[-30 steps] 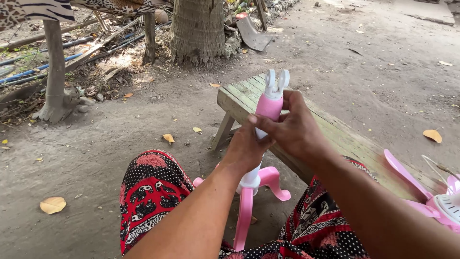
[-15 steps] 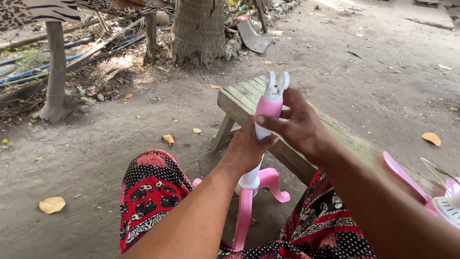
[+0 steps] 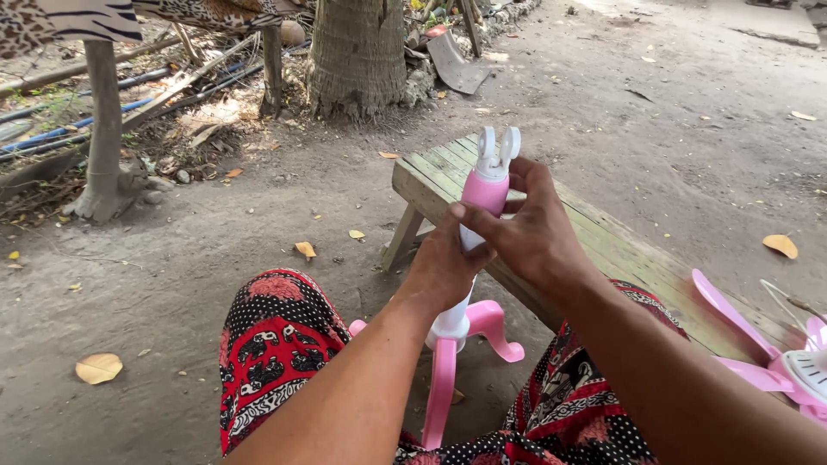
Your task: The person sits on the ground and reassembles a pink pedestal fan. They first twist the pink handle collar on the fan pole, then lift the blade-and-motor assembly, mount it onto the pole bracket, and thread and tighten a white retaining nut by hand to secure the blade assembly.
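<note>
Bare, dusty ground (image 3: pixel 215 258) stretches out under the camera, scattered with dry yellow leaves (image 3: pixel 98 368), and a rough palm trunk (image 3: pixel 356 52) rises at the far edge beside wooden posts (image 3: pixel 103 129) and a heap of sticks and pipes. Across the right half runs a low weathered plank table with flaking green paint (image 3: pixel 620 250), set at a slant from the trunk side toward the lower right corner.

Both hands meet in the middle of the view on a pink and white plastic stand — an upright post with a forked white top and splayed pink legs (image 3: pixel 482 194). The post stands upright in front of the near edge of the table, between the person's knees, which are covered in red and black patterned cloth (image 3: pixel 267 344). Its pink legs (image 3: pixel 448 370) point down toward the ground; whether they touch it cannot be told.

The left hand (image 3: pixel 444 267) wraps the lower white part of the post, fingers closed around it from the left. The right hand (image 3: pixel 534 237) grips the pink upper section just below the white fork, its thumb lying across the front and the other fingers curled behind — a firm, closed hold.

At the right end of the table lies a pink plastic fan blade piece with a white round hub (image 3: pixel 792 362), well apart from the hands and partly cut off by the edge of the view.
</note>
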